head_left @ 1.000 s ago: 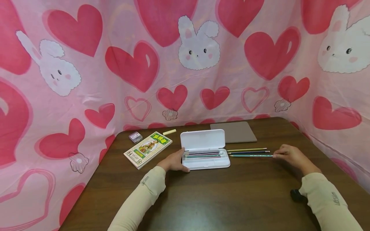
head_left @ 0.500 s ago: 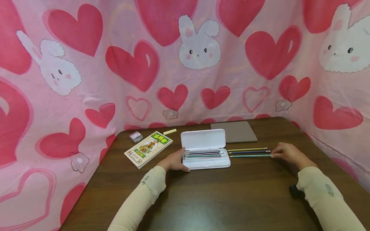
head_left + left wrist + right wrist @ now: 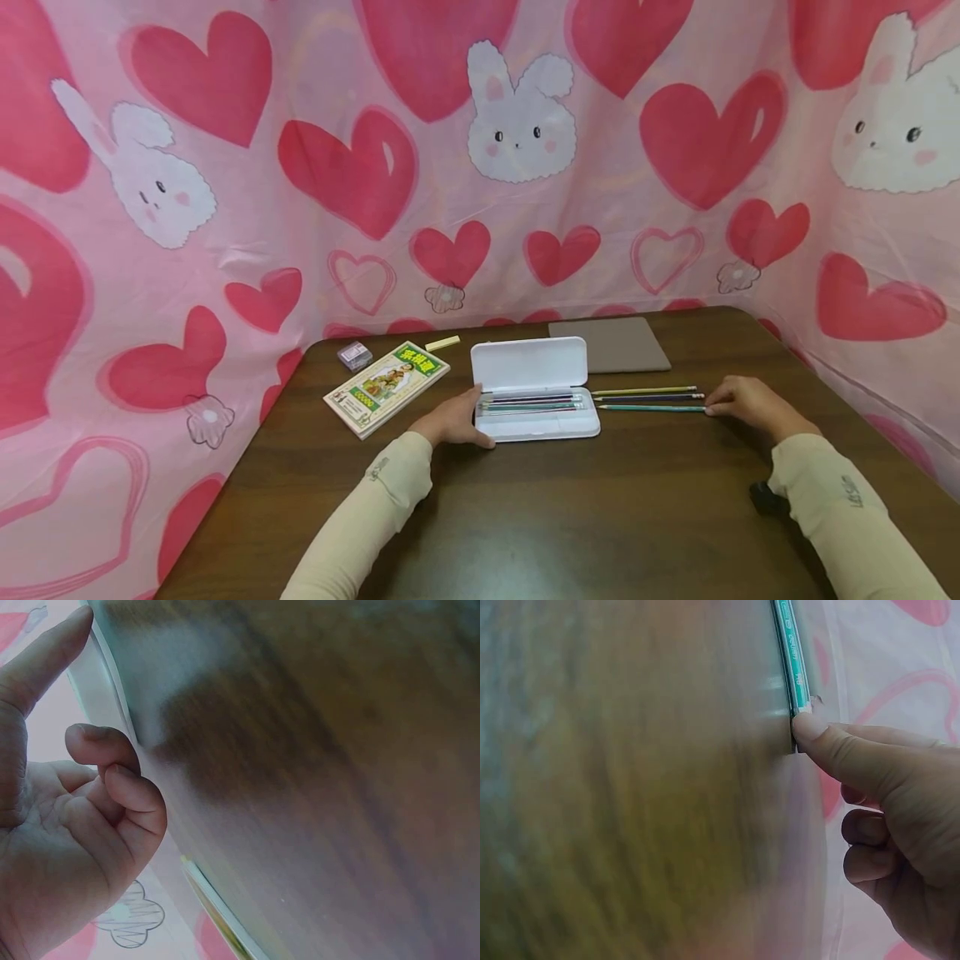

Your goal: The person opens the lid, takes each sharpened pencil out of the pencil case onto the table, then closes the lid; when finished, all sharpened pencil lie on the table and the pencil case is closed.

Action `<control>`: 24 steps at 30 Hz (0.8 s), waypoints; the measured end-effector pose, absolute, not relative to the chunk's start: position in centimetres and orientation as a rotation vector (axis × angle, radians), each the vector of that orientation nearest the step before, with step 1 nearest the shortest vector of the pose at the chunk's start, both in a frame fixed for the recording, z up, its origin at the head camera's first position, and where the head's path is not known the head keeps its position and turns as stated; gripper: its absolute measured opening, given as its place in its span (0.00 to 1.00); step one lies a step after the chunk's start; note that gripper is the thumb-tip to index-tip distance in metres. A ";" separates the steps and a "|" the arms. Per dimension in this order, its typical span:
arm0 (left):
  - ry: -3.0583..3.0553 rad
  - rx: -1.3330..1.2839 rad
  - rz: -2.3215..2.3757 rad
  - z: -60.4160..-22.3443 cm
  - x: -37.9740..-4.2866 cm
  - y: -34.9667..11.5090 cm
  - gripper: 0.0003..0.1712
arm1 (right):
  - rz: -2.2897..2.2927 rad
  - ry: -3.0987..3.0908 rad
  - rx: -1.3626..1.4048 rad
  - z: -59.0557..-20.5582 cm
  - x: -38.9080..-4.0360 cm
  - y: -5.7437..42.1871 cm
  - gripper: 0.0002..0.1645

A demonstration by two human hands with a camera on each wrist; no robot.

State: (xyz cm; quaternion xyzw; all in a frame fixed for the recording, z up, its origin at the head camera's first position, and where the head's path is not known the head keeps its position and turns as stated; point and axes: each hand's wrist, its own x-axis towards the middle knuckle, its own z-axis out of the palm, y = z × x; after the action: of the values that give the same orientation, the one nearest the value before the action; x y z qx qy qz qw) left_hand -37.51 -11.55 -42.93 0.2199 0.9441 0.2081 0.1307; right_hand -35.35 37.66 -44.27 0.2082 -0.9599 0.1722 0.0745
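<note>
A white pencil case (image 3: 537, 429) lies open on the table with its lid tilted up at the back; several pencils (image 3: 530, 407) lie inside it. My left hand (image 3: 455, 418) holds the case's left end, thumb at the front corner and index finger toward the back. To the right of the case, a green pencil (image 3: 652, 408) lies nearest me, with my right hand (image 3: 752, 405) pinching its right end between thumb and index finger. Beyond it are a dark pencil (image 3: 651, 398) and a yellow pencil (image 3: 647, 391), roughly parallel.
A booklet with a green and yellow cover (image 3: 386, 388) lies left of the case. Behind it are a small purple-and-clear box (image 3: 355, 357) and a pale yellow stick-shaped item (image 3: 442, 342). A flat grey-brown board (image 3: 630, 346) lies behind the case. Heart-patterned cloth (image 3: 525, 208) surrounds the table.
My right hand and forearm have shifted slightly left, still at the green pencil's end. The left hand stays on the case.
</note>
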 end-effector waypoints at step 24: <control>2.725 0.619 0.608 -43.2 -38.0 -11.8 0.63 | 0.661 -2.855 0.652 -42.2 -36.7 31.4 0.17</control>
State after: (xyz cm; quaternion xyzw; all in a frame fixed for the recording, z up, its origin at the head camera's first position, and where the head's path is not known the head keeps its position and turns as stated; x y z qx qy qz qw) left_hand -37.97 -11.77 -43.23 0.2144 0.9434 0.2104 0.1404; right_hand -36.65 31.37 -42.21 0.2167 -0.9487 0.2195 0.0695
